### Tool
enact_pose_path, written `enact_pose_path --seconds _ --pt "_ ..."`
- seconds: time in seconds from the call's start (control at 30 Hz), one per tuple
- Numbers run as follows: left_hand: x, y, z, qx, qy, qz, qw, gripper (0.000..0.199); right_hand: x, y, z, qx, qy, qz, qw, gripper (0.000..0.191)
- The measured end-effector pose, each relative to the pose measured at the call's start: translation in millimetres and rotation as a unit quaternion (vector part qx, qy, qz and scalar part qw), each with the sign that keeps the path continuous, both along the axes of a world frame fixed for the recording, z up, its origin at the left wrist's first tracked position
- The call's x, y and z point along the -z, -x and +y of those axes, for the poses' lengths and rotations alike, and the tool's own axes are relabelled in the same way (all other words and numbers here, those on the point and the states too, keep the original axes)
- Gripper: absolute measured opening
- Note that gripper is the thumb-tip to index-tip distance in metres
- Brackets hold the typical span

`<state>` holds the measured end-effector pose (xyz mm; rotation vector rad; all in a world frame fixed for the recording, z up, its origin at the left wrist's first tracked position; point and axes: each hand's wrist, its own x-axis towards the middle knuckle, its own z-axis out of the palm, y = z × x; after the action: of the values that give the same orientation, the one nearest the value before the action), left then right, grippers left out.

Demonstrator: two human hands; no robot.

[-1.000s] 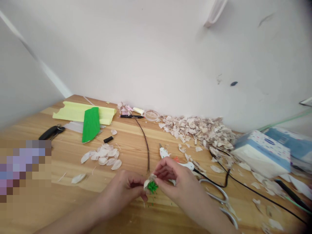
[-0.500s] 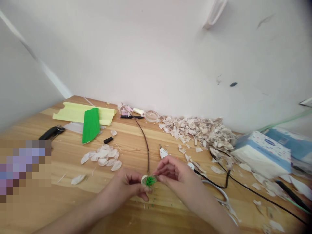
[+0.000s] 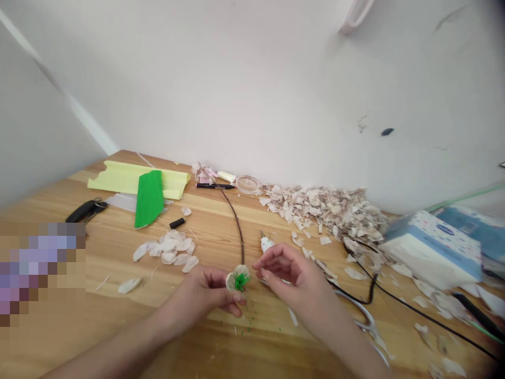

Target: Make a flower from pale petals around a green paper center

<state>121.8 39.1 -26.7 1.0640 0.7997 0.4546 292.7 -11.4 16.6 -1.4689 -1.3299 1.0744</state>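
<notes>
My left hand has its thumb and fingers closed on a handmade flower, which has pale cream petals around a tuft of thin green strips. A brown twig-like stem runs from behind the flower towards the back of the table. Just right of the flower, my right hand hovers with bent fingers, thumb and fingertips slightly apart, and nothing visible between them. Beyond it the white patterned glue gun shows its metal tip; the hand covers the rest. Small green scraps lie on the table below.
Loose petals lie to the left, with green paper on a yellow sheet behind. A large petal heap lines the wall. At right are a tissue pack, black cable and white-handled scissors.
My right hand has come off the flower's petals and opened a little. The flower shows more of its petals and green tuft. The whole view has shifted slightly.
</notes>
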Motion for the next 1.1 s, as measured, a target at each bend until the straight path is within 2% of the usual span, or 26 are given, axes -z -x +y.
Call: enact_pose_path --seconds 0.3,0.47,0.67,0.8,0.9,1.1 --pt "-0.8 1 6 -0.066 -0.044 -0.024 0.997 0.005 3.2 1 1 0.010 0.004 -0.011 1.000 0.006" --pt "3.1 3 11 -0.094 -0.075 -0.064 0.991 0.007 12.1 4 5 0.004 0.006 0.010 1.000 0.008" --pt "0.4 11 17 -0.122 -0.075 -0.073 0.987 0.007 16.9 8 5 -0.017 0.010 -0.015 1.000 0.011" --pt "-8.8 19 29 -0.161 -0.074 -0.081 0.981 0.009 9.9 9 2 -0.046 -0.004 -0.056 0.997 0.007" --pt "-14.1 29 35 -0.189 -0.073 -0.080 0.976 0.011 10.1 9 1 -0.054 0.010 -0.073 0.996 0.012" --pt "-14.8 59 33 -0.268 -0.058 -0.069 0.959 0.011 19.7 8 4 -0.019 0.028 -0.049 0.998 0.018"
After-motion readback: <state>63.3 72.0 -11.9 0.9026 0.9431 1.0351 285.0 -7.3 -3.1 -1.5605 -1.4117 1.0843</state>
